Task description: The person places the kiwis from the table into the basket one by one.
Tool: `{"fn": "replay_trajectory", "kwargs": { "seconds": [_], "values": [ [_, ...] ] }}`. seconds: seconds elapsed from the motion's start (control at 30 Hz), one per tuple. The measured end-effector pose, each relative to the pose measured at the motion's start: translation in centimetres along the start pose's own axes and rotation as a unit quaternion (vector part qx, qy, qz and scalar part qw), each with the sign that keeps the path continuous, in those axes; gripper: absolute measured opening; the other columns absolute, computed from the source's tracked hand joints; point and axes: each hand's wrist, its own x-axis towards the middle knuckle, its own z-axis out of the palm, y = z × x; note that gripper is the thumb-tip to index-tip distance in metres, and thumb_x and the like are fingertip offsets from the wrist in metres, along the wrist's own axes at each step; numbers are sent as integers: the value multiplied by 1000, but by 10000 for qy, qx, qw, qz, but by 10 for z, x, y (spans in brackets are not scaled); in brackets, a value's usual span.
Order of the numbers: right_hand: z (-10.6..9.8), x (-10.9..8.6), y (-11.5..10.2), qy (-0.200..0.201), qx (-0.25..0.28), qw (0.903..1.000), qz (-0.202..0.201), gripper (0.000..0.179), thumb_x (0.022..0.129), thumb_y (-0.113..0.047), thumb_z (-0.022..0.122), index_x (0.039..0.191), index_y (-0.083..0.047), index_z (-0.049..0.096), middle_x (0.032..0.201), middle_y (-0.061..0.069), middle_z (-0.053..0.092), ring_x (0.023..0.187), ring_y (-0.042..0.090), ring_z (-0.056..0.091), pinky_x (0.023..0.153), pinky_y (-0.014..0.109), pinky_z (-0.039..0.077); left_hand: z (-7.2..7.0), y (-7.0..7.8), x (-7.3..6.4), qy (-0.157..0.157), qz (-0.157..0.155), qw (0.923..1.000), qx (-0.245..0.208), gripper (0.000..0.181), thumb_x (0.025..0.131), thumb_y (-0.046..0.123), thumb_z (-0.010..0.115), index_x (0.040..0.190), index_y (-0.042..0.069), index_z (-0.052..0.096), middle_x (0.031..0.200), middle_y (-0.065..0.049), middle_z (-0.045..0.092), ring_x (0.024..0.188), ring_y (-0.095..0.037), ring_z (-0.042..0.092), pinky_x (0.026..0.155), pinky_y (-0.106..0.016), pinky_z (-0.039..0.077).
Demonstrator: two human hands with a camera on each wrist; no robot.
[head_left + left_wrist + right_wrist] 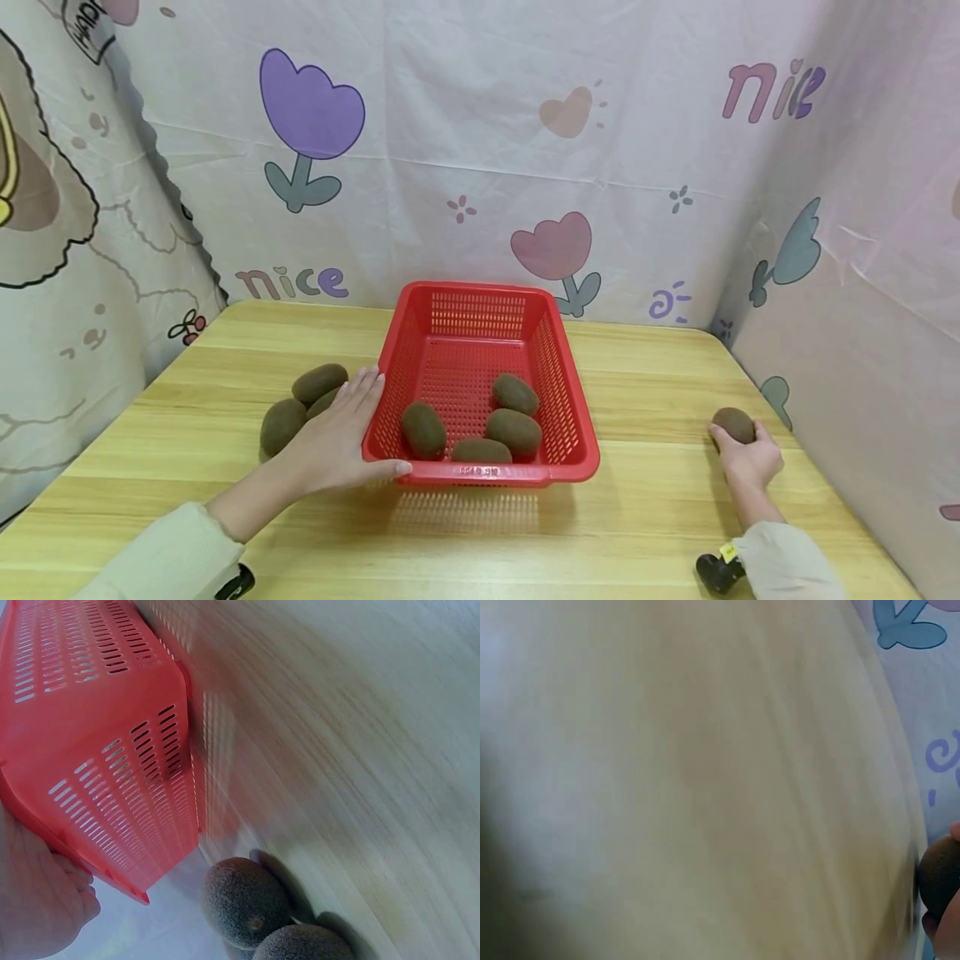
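A red plastic basket (573,392) with slotted walls stands on the table, several brown kiwifruit (514,431) lying in its near half. My left hand (341,442) rests on the basket's near left corner, fingers straight along the left rim and thumb on the front rim. Behind that hand sits a group of kiwifruit (283,427), partly hidden by it; two of them show at the bottom of the left wrist view, one kiwifruit (246,900) in front. Far to the right, my right hand (752,460) grips a single kiwifruit (734,424) between thumb and fingers, low over the table.
The wooden table (637,517) reaches back to a patterned curtain (465,167), which also hangs along both sides. Dark wrist devices sit at both sleeves, such as the black device (718,575) by the right one.
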Motion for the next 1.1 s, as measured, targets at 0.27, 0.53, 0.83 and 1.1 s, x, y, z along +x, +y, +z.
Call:
{"fn": "replay_trajectory", "kwargs": {
  "seconds": [0.27,0.53,0.83,1.1],
  "values": [
    [-3,2,-3,-270,-119,9996,-47,71,85,-25,60,144,0,28,145,31,28,130,49,29,107,56,30,0,2,0,-28,2,10000,-14,114,70,71,58,145,-6,19,154,-20,15,142,-37,14,115,-51,20],
    [-4,1,-15,-483,-207,9971,-547,69,85,-25,61,142,1,31,142,31,33,129,49,31,107,56,30,-1,2,0,13,4,10000,3,114,70,71,58,145,-6,20,154,-20,17,142,-38,15,115,-51,21],
    [-4,-9,-35,-932,-110,9908,-973,70,86,-25,63,143,1,31,143,28,34,129,46,35,105,54,34,0,2,0,24,14,10000,28,114,70,72,58,145,-6,20,154,-20,16,142,-38,15,115,-51,21],
    [-3,-16,-54,-1261,-128,9840,-1253,71,86,-27,64,144,-5,30,145,21,35,131,42,36,105,51,35,0,2,0,6,-13,10000,19,114,71,71,58,145,-6,19,154,-20,16,142,-37,14,115,-51,20]
  ]
}}
